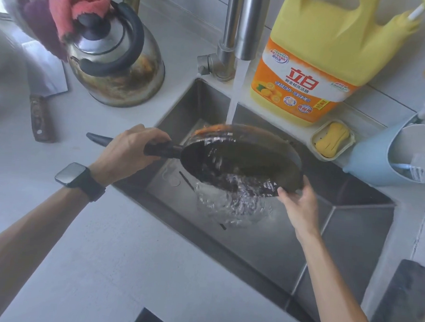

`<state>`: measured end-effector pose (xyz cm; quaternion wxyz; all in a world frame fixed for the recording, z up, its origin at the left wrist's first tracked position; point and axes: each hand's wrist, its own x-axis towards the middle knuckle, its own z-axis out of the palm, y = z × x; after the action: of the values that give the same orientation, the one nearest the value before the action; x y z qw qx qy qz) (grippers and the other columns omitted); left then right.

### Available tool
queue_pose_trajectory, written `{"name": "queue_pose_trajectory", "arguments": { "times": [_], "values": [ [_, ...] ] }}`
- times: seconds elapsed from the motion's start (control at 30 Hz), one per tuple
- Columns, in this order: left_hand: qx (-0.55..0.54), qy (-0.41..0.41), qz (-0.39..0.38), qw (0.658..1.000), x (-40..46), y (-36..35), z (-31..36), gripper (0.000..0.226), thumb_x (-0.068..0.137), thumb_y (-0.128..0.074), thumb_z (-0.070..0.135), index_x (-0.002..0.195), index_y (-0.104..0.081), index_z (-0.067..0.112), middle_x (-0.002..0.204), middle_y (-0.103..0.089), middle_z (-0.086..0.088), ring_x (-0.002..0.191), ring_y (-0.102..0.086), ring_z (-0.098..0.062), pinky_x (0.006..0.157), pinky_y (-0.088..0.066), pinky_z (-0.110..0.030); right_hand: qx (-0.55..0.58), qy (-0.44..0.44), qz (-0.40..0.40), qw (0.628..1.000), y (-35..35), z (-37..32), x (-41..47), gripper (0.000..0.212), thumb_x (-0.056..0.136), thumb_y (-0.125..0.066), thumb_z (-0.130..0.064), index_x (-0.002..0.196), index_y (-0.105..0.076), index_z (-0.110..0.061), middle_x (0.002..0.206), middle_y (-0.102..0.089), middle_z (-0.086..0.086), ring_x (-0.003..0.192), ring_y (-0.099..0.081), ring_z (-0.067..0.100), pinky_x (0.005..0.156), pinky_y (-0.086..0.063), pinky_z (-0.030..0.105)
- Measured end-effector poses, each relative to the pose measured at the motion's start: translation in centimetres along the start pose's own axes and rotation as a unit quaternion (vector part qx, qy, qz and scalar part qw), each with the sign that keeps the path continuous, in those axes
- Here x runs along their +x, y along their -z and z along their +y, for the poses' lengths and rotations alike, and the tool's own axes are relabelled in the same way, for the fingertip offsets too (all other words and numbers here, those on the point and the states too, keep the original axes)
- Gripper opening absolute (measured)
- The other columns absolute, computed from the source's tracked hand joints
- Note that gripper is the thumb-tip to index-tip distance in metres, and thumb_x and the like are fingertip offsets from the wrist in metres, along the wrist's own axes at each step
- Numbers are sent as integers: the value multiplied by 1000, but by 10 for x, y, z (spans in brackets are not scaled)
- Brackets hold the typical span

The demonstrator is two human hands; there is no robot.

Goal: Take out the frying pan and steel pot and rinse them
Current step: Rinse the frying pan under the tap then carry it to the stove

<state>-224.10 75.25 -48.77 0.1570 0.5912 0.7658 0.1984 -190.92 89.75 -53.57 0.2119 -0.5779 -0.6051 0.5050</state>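
Left hand (127, 149) clenched on handle at 9 o'clock, frying pan (241, 160) tilted over sink (351, 217) under tap stream (237, 93), right hand (298, 202) gripping rim at 4 o'clock; rinse step, water dumping out. Next prob: steel pot, not seen

A: Left hand (128, 147)?
B: Knuckles up, fingers curled down and closed round the pan handle (161, 150), thumb side facing the pan. Wrist straight, forearm bare and reaching in from lower left, watch (75, 177) strapped on just behind the wrist.
A: Right hand (296, 204)?
B: Came in from lower right, forearm bare. Fingers spread under the near rim of the frying pan (246, 162), thumb up along the rim's outer edge. Fingertips touching the underside, palm facing up.
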Motion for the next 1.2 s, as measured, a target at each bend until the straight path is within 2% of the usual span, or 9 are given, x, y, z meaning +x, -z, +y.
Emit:
{"name": "queue_pose_trajectory", "arguments": {
  "times": [0.13,0.37,0.47,0.57,0.7,0.83,0.93,1.03,1.2],
  "values": [
    [31,-44,-17,998,7,0,-5,41,71,-71,-5,107,-65,14,86,-63,0,78,-52,-24,65,-44,-35,20,10,17,1000,2,-8,13,33,81,-61,2,99,-57,-26,104,-69,5,80,-66,1,95,-50,51],
    [53,-10,-76,996,10,3,-12,39,80,-66,14,115,-53,25,89,-66,7,76,-56,-27,66,-39,-34,24,16,-29,999,4,-10,23,37,80,-61,1,92,-57,-33,104,-70,2,99,-68,18,93,-50,55],
    [1,28,-134,991,9,2,-13,36,83,-65,20,112,-46,31,91,-70,16,75,-62,-23,71,-48,-38,42,37,-23,998,0,-9,23,39,79,-62,7,95,-55,-29,96,-65,-2,94,-62,8,93,-51,36],
    [-101,57,-141,983,5,1,-13,36,81,-70,19,107,-49,32,89,-71,15,83,-65,-10,82,-50,-36,71,61,-26,995,-5,-17,24,40,79,-61,16,94,-53,-20,89,-61,-10,76,-57,-11,69,-44,8],
    [-107,56,-109,987,-1,-4,-13,41,80,-71,18,107,-50,39,93,-61,41,91,-65,-5,85,-49,-36,37,32,-75,996,-2,-23,33,37,83,-60,11,111,-49,-11,89,-60,-11,68,-57,-16,57,-41,3],
    [-81,51,-61,994,-6,-11,-15,41,81,-71,18,113,-50,32,86,-50,56,92,-62,-4,78,-47,-35,-1,-36,-163,986,9,-21,36,45,83,-67,-2,115,-52,-29,98,-67,-9,91,-62,7,79,-48,20],
    [-87,52,-34,994,-10,-10,-18,40,80,-72,17,112,-51,29,90,-50,54,87,-54,13,76,-44,-29,117,-53,-177,976,14,-17,38,46,87,-57,5,119,-57,-28,94,-72,2,92,-64,15,89,-46,28],
    [-105,42,-25,993,-9,-6,-22,39,78,-73,14,110,-53,24,94,-54,48,85,-54,22,77,-47,-23,243,-53,-200,948,16,-14,38,42,92,-42,-1,130,-50,-17,96,-71,0,89,-63,14,82,-48,24],
    [-108,24,-45,993,-5,0,-28,40,78,-73,6,112,-55,18,95,-56,45,88,-56,20,78,-41,-2,169,-32,-266,949,22,-8,35,75,74,-73,-28,141,-39,-21,120,-62,11,117,-56,25,103,-42,36]
  ]
}}
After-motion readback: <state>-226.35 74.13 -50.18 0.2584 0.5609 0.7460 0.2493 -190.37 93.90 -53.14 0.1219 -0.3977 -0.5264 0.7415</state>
